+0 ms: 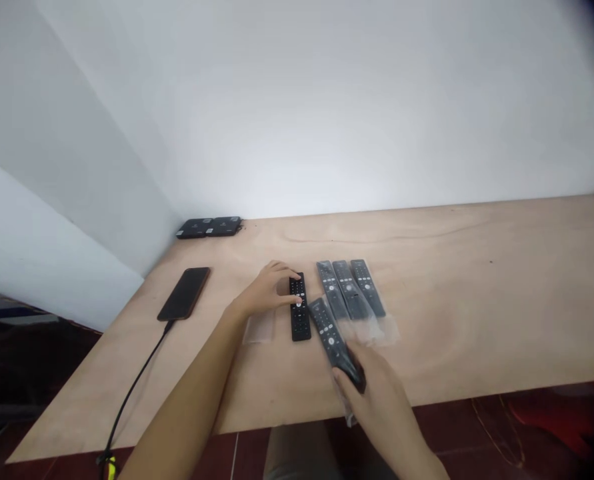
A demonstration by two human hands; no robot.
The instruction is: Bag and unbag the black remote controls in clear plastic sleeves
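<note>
A bare black remote control point(301, 323) lies flat on the wooden table. My left hand point(267, 290) reaches over its upper left side, thumb and forefinger apart and their tips touching it. My right hand point(377, 387) is closed around the lower end of another remote control point(329, 333) in a clear plastic sleeve, tilted beside the bare one. Just beyond, three sleeved remote controls point(349, 290) lie side by side, their plastic bunched at the near ends. A flat clear plastic sleeve point(259, 328) shows beside my left wrist.
A phone point(184, 293) lies at the left with a black cable point(137, 380) running over the table's front edge. Two flat black boxes point(209, 227) sit in the far left corner against the white wall point(327, 120). The wooden table point(477, 300) extends right.
</note>
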